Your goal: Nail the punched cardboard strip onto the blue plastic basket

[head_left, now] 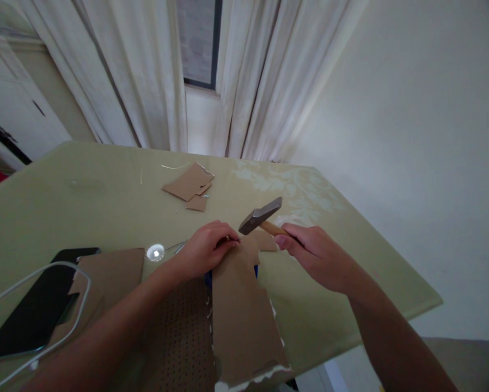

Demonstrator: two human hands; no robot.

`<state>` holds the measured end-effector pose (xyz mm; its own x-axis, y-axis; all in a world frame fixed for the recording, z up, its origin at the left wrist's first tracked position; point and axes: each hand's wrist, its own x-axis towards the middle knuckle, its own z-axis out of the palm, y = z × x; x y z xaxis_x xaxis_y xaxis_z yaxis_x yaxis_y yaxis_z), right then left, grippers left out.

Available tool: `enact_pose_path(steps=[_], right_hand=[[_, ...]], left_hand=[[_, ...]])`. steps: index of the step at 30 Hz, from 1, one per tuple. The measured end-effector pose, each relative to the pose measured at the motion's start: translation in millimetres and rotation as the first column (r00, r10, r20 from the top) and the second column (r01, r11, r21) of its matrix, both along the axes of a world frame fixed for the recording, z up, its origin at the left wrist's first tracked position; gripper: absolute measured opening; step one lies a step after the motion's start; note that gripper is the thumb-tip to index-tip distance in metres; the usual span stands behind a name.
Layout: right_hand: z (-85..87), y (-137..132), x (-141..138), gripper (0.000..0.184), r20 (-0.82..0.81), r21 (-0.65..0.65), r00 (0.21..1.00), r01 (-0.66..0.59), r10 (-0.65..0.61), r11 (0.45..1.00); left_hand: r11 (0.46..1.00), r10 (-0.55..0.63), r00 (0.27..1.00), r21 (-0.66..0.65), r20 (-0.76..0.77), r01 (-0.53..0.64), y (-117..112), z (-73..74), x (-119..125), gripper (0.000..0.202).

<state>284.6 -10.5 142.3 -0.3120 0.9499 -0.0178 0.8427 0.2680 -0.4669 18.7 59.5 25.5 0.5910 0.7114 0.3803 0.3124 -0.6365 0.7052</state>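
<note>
My right hand (pixel 316 255) grips the wooden handle of a hammer (pixel 261 215), whose grey metal head hangs just above the table. My left hand (pixel 207 246) is closed in a pinch at the top edge of a long torn cardboard piece (pixel 240 316), right under the hammer head. What the fingers pinch is too small to make out. A brown perforated board (pixel 179 337) lies under my left forearm, beside the cardboard. Something blue (pixel 208 280) peeks out from under the cardboard.
On the green table (pixel 85 201) lie torn cardboard scraps (pixel 189 184) at the back, a small round shiny lid (pixel 155 252), another cardboard piece (pixel 109 277), a black phone (pixel 36 310) and a white cable (pixel 40 272). White curtains (pixel 146 71) and a wall stand behind.
</note>
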Motion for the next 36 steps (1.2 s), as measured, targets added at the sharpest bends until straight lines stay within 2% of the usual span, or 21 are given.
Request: enact_pose_path(steps=[3, 8, 14, 19, 25, 29, 33, 36], right_hand=[[-1.7, 1.2, 0.7, 0.049, -0.027, 0.015, 1.000, 0.013, -0.012, 1.000], [-10.0, 3.1, 0.6, 0.047, 0.061, -0.047, 0.997, -0.043, 0.046, 0.998], [-10.7, 2.7, 3.5, 0.050, -0.012, -0.022, 1.000, -0.004, 0.004, 1.000], [-17.2, 3.6, 0.6, 0.045, 0.075, -0.085, 0.996, -0.040, 0.047, 0.996], [-9.5, 0.6, 4.8, 0.057, -0.030, -0.035, 1.000, 0.004, -0.005, 0.999], [-17.6, 2.0, 2.6, 0.051, 0.018, -0.080, 1.000, -0.018, 0.019, 0.997], [-26.9, 5.5, 0.8, 0.044, 0.056, -0.136, 0.997, -0.041, 0.049, 0.990], [-25.0, 7.8, 2.3, 0.050, 0.025, -0.086, 0.999, -0.020, 0.022, 0.996]], left_hand=[[1.000, -0.010, 1.000, -0.006, 0.008, 0.010, 0.8, -1.8, -0.5, 0.013], [1.000, -0.005, 1.000, 0.003, -0.007, 0.005, 1.9, -4.5, -1.0, 0.015], [0.999, -0.040, 0.999, 0.014, 0.031, 0.039, 2.2, -2.6, -1.8, 0.015], [0.999, -0.038, 0.999, 0.013, -0.016, 0.038, 3.0, -3.8, -2.1, 0.016], [0.999, -0.052, 0.996, 0.004, -0.071, 0.052, 3.6, 1.7, -5.8, 0.012], [0.998, -0.055, 0.990, -0.030, -0.132, 0.051, 0.3, 9.7, -8.5, 0.033], [0.999, -0.035, 0.984, -0.039, -0.173, 0.029, -0.8, 11.3, -7.9, 0.039], [0.999, -0.030, 0.982, -0.044, -0.187, 0.022, -0.5, 11.3, -7.1, 0.041]])
